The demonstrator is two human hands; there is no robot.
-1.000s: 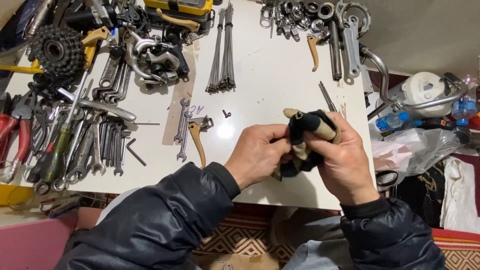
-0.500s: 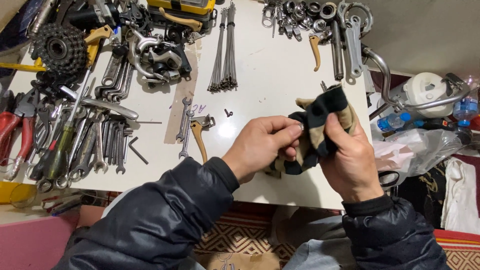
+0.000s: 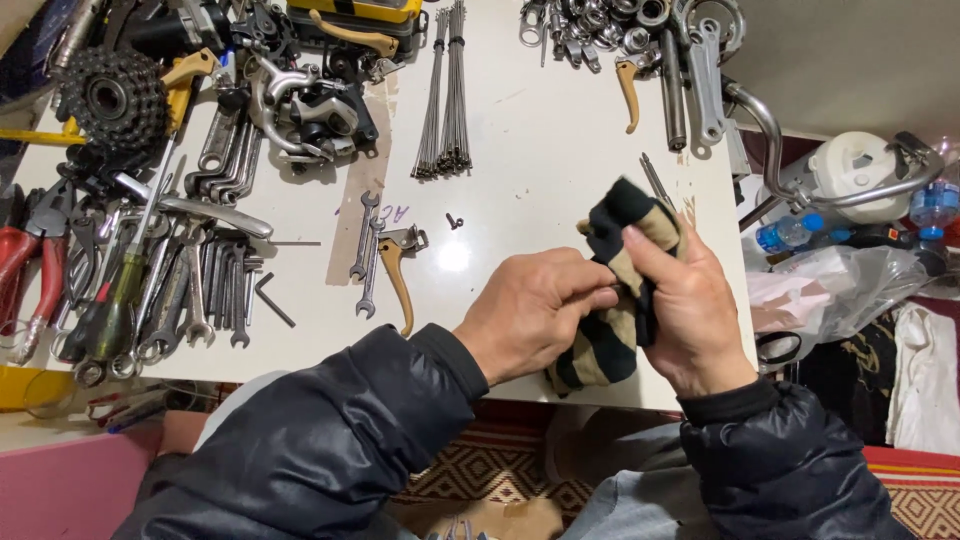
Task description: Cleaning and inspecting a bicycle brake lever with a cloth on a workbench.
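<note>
Striped cloth (image 3: 612, 300) now raised higher, stretched between both hands.

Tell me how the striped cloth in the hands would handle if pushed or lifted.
The cloth is probably floppy: it bunches and folds between the left hand and right hand. It looks light, held by fingertips alone. It is unlikely to roll or break, being soft fabric.

On the white table (image 3: 540, 150) lie a bundle of spokes (image 3: 447, 95), a row of wrenches (image 3: 200, 290), a cassette sprocket (image 3: 112, 98) and red-handled pliers (image 3: 30, 270).
</note>
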